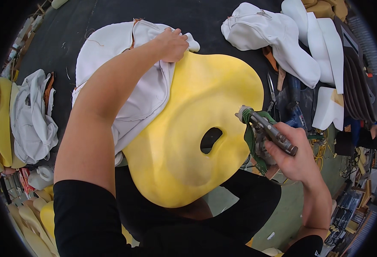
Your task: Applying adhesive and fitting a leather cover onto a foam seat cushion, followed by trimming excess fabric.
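A large yellow moulded foam cushion with an oval hole lies tilted over the front edge of the black table, its near end above my lap. White fabric cover is drawn over its far left part, with an edge folded back across the foam. My left hand is closed on the cover's far edge, where it meets the foam. In my right hand is a dark metal spray gun. Its nozzle points left, close to the cushion's right edge. My right palm hides part of the handle.
Crumpled white covers lie at left and far right. Scissors and a blue power tool rest right of the cushion. White foam pieces stand beyond them. More foam parts are stacked at lower left.
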`<state>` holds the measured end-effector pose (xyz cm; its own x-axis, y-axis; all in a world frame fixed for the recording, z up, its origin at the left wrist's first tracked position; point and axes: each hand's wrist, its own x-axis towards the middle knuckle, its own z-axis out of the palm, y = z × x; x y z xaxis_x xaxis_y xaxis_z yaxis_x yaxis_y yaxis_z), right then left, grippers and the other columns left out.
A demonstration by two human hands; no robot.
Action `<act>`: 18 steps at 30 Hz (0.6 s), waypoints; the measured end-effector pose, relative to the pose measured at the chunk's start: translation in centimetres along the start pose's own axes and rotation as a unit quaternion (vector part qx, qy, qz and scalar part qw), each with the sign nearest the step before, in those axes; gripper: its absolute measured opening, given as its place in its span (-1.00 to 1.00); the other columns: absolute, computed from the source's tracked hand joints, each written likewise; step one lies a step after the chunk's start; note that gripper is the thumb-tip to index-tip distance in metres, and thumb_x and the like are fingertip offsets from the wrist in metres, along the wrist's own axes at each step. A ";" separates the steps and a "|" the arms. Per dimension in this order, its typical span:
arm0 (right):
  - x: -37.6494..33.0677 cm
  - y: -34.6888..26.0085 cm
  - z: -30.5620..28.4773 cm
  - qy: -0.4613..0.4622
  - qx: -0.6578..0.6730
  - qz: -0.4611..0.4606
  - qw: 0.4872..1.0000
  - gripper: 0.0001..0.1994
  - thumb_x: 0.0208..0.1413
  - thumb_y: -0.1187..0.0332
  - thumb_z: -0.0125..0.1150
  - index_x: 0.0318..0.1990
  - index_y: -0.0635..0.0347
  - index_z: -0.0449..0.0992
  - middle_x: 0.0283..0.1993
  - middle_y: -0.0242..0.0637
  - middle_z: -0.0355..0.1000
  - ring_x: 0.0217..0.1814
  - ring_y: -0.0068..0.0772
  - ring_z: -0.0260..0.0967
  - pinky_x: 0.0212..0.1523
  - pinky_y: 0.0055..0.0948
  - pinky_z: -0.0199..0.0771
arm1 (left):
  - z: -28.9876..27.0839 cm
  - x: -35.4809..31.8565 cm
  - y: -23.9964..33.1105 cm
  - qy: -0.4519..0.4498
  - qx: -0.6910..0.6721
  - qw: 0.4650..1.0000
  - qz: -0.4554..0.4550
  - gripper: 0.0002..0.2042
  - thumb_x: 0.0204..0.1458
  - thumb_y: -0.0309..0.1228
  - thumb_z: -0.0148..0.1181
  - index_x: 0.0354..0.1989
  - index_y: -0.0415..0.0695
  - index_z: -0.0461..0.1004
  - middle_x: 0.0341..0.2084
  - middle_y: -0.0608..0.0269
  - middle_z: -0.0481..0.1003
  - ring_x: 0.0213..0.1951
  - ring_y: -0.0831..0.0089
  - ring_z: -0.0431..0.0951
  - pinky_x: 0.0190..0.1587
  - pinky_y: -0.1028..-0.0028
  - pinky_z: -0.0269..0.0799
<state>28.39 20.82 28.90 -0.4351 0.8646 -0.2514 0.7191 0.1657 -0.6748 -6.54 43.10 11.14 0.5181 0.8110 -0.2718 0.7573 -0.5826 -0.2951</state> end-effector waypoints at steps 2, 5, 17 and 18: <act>-0.1 0.1 0.0 -0.007 0.014 0.022 1.000 -0.91 0.21 0.55 0.24 -0.18 0.37 0.51 -0.58 -0.20 0.50 -0.69 -0.27 0.55 -0.59 -0.36 0.43 | -0.1 -0.1 0.0 0.008 -0.001 1.000 0.001 -0.66 0.20 -0.34 0.10 0.10 -0.11 0.60 0.11 0.17 0.53 0.21 0.15 0.46 0.14 0.01 0.43; -0.4 0.4 -0.1 0.013 -0.008 0.021 1.000 -0.91 0.21 0.55 0.24 -0.17 0.36 0.51 -0.59 -0.20 0.50 -0.69 -0.27 0.56 -0.59 -0.37 0.45 | 0.3 0.1 -0.1 0.014 0.002 1.000 0.002 -0.66 0.20 -0.34 0.11 0.10 -0.11 0.60 0.10 0.17 0.54 0.22 0.15 0.46 0.13 0.01 0.43; 3.3 -1.1 0.3 0.016 0.040 0.060 0.997 -0.84 0.19 0.45 0.31 -0.17 0.38 0.53 -0.52 -0.07 0.43 -0.49 -0.29 0.47 -0.36 -0.30 0.42 | 0.6 0.2 -0.4 0.013 -0.023 1.000 0.005 -0.65 0.18 -0.36 0.14 0.12 -0.15 0.57 0.13 0.12 0.53 0.22 0.12 0.47 0.14 0.02 0.43; 3.6 -1.3 0.4 0.016 0.040 0.059 0.997 -0.84 0.19 0.45 0.31 -0.17 0.38 0.53 -0.52 -0.07 0.43 -0.49 -0.29 0.47 -0.36 -0.30 0.42 | 0.5 0.1 -0.4 0.012 -0.022 1.000 0.005 -0.65 0.18 -0.36 0.14 0.12 -0.15 0.57 0.13 0.12 0.53 0.22 0.12 0.47 0.14 0.02 0.43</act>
<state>25.63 23.53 28.57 -0.3317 0.8904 -0.3117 0.7186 0.0244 -0.6950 -6.99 43.43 10.72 0.5344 0.8069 -0.2518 0.7691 -0.5878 -0.2512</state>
